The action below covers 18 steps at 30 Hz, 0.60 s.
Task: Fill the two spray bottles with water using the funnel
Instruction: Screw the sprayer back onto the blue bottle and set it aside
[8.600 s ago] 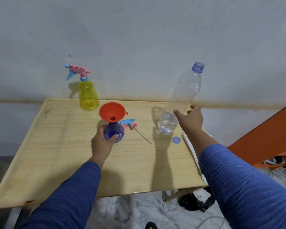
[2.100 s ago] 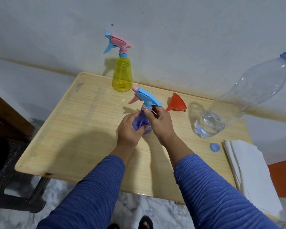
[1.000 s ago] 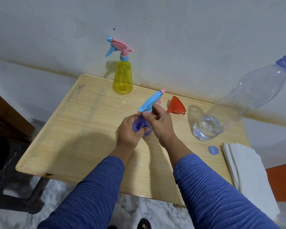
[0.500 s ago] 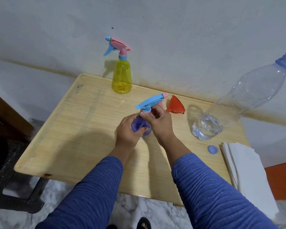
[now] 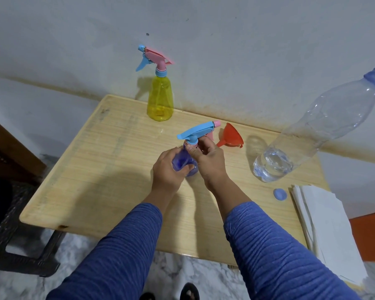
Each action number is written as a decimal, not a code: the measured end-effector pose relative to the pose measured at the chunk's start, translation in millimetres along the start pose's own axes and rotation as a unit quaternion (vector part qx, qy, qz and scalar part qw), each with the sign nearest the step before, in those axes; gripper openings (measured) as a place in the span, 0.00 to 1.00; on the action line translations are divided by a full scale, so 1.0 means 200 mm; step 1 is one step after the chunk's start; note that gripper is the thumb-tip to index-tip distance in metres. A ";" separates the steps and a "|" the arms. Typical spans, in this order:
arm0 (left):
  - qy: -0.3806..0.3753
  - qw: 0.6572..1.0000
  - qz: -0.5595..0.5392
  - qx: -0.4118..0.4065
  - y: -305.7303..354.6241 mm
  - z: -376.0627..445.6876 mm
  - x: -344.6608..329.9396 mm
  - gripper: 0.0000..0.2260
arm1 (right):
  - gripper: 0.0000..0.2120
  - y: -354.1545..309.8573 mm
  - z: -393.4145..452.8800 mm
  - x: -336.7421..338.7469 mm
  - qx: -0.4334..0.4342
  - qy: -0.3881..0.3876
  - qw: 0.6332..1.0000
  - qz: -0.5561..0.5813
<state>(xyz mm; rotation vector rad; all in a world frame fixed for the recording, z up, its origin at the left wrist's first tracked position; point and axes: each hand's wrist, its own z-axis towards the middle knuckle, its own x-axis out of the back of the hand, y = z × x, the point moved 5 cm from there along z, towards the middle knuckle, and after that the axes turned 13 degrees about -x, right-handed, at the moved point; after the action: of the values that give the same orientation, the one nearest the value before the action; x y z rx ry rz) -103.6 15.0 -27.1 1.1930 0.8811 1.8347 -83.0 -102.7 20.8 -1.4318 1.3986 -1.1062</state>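
My left hand point(image 5: 168, 167) grips the upright blue bottle point(image 5: 185, 163); my right hand point(image 5: 210, 160) pinches its collar; the yellow bottle point(image 5: 160, 102) stands beyond, nearer my left.

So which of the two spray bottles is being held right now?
The blue spray bottle at mid-table: the left hand grips its body, and the right hand pinches its collar. The yellow spray bottle stands untouched by the wall.

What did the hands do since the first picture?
The funnel came off the blue bottle and now lies on the table. The right hand let go of the water bottle and now twists the spray head onto the blue bottle, still held by the left hand. The yellow bottle stayed put.
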 end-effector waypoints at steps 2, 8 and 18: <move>0.001 1.000 -0.001 0.001 0.00 0.00 0.01 0.25 | 0.12 0.00 0.01 0.00 -0.005 0.019 1.000 -0.002; -0.002 1.000 -0.012 0.011 0.02 0.00 0.02 0.24 | 0.11 0.01 -0.04 -0.03 0.025 0.058 0.998 -0.025; -0.033 0.999 0.012 0.017 0.03 0.03 0.03 0.21 | 0.21 0.02 -0.10 -0.07 0.005 0.187 0.981 -0.051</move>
<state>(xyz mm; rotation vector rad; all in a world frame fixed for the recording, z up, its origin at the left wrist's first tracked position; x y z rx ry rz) -101.3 18.5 -17.8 1.2824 0.8676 1.7962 -103.6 -87.6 21.5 -1.3469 1.5869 -1.5059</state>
